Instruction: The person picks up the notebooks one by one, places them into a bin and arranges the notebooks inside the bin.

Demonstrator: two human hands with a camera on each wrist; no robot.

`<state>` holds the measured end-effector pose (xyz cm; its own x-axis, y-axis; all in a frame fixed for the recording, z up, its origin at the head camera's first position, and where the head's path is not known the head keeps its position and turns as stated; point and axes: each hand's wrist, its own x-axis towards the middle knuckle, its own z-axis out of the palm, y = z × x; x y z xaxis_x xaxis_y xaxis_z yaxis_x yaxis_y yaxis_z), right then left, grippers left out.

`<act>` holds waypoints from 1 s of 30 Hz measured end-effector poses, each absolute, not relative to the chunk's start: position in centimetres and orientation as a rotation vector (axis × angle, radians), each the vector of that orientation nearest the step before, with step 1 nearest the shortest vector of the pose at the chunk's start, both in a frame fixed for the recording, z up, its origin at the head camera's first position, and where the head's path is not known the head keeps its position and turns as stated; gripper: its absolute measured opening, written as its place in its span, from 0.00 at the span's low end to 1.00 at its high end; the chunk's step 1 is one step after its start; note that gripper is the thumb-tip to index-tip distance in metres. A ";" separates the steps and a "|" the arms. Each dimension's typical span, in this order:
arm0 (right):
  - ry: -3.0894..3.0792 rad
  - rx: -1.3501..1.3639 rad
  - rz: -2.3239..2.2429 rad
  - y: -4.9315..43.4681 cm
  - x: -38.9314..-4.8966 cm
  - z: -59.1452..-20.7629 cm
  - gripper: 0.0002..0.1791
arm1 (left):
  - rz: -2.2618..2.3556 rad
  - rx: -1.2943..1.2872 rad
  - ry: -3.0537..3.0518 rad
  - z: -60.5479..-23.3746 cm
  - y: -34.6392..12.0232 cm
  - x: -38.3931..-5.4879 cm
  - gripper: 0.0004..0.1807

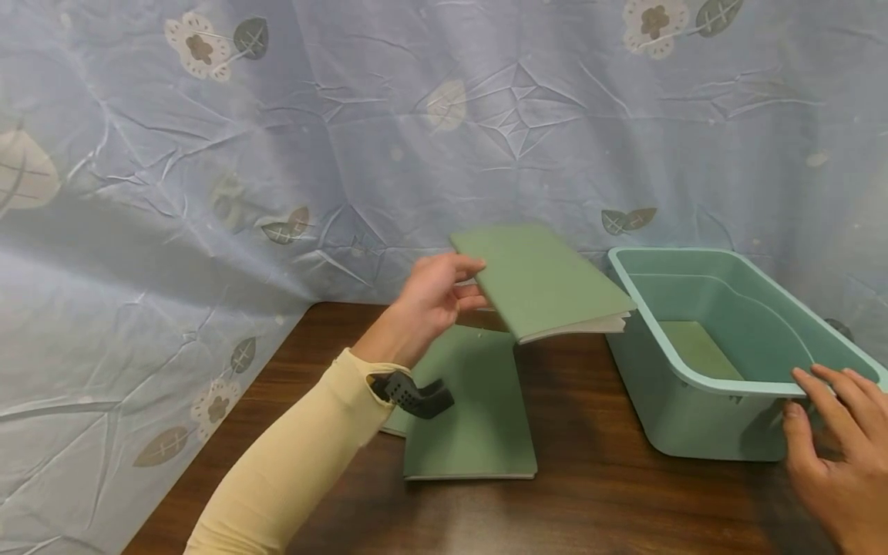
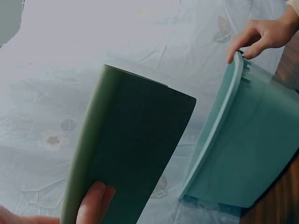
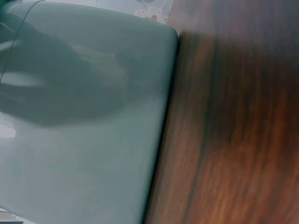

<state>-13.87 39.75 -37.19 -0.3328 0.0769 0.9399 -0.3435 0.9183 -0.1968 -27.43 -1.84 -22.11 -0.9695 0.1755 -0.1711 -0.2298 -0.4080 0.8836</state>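
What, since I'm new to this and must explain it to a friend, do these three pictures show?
There is no machine: a person works with a bare left hand and right hand. The wide picture comes from a head-worn camera looking forward and down; the others come from one camera on each wrist. On the dark brown wood-grain table lie overlapping thin, rectangular green booklets, and a pale teal plastic tub stands to their right. The left hand holds up another green booklet by its spine edge. The right hand grips the tub's rim.
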 end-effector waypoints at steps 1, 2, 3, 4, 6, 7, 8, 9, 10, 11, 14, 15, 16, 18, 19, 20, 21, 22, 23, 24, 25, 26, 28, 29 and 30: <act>-1.866 0.197 0.434 39.7 -13.9 -37.2 0.24 | 2.452 -0.073 1.541 -21.9 -1.8 -27.5 0.25; -1.863 0.199 0.437 39.8 -13.8 -37.1 0.24 | 2.454 -0.073 1.534 -21.8 -1.7 -27.6 0.24; -1.862 0.201 0.439 39.7 -13.8 -37.1 0.24 | 2.454 -0.071 1.529 -21.7 -1.6 -27.7 0.23; -1.862 0.201 0.439 39.7 -13.8 -37.1 0.24 | 2.455 -0.072 1.524 -21.5 -1.5 -27.7 0.23; -1.851 0.206 0.449 39.7 -13.8 -37.1 0.24 | 2.458 -0.076 1.513 -21.2 -1.3 -27.8 0.21; -1.848 0.208 0.450 39.7 -13.8 -37.1 0.24 | 2.460 -0.076 1.508 -21.1 -1.1 -27.9 0.21; -1.845 0.210 0.453 39.7 -13.7 -37.1 0.24 | 2.462 -0.073 1.503 -21.0 -1.0 -27.9 0.20; -1.846 0.209 0.456 39.7 -13.7 -37.1 0.24 | 2.465 -0.072 1.499 -20.8 -0.9 -27.9 0.20; -1.846 0.208 0.456 39.8 -13.7 -37.1 0.24 | 2.469 -0.073 1.495 -20.7 -0.8 -28.0 0.19; -1.847 0.206 0.458 39.8 -13.7 -37.1 0.24 | 2.473 -0.070 1.492 -20.6 -0.7 -28.0 0.19; -1.855 0.199 0.459 39.8 -13.7 -37.1 0.24 | 2.483 -0.070 1.482 -20.4 -0.4 -28.0 0.17; -1.854 0.197 0.460 39.8 -13.7 -37.0 0.24 | 2.484 -0.075 1.481 -20.4 -0.3 -28.1 0.17; -1.856 0.196 0.459 39.8 -13.7 -37.0 0.24 | 2.481 -0.082 1.482 -20.4 -0.2 -28.1 0.16; -1.844 0.199 0.461 39.8 -13.7 -37.0 0.24 | 2.477 -0.096 1.481 -20.6 -0.1 -28.2 0.15; -1.835 0.202 0.465 39.7 -13.7 -37.0 0.24 | 2.473 -0.103 1.479 -20.7 0.0 -28.2 0.15; -1.828 0.205 0.467 39.7 -13.7 -37.0 0.24 | 2.469 -0.107 1.479 -20.9 0.1 -28.3 0.15; -1.827 0.205 0.465 39.7 -13.7 -36.9 0.24 | 2.464 -0.108 1.476 -21.0 0.2 -28.4 0.15; -1.826 0.207 0.466 39.6 -13.7 -36.9 0.24 | 2.461 -0.109 1.472 -21.2 0.4 -28.4 0.15; -1.820 0.210 0.468 39.6 -13.7 -36.9 0.24 | 2.462 -0.106 1.466 -21.4 0.5 -28.5 0.16; -1.817 0.211 0.470 39.6 -13.7 -36.8 0.24 | 2.460 -0.102 1.461 -21.5 0.7 -28.6 0.16; -1.816 0.211 0.472 39.6 -13.7 -36.8 0.24 | 2.460 -0.099 1.454 -21.6 0.9 -28.6 0.16; -1.819 0.211 0.472 39.6 -13.6 -36.8 0.24 | 2.460 -0.094 1.451 -21.7 1.2 -28.7 0.16; -1.826 0.207 0.475 39.6 -13.6 -36.8 0.24 | 2.456 -0.092 1.445 -21.8 1.6 -28.8 0.15; -1.828 0.205 0.477 39.6 -13.6 -36.8 0.24 | 2.455 -0.092 1.442 -21.8 1.9 -28.9 0.14; -1.832 0.203 0.478 39.6 -13.6 -36.8 0.24 | 2.452 -0.095 1.438 -21.8 2.1 -28.9 0.14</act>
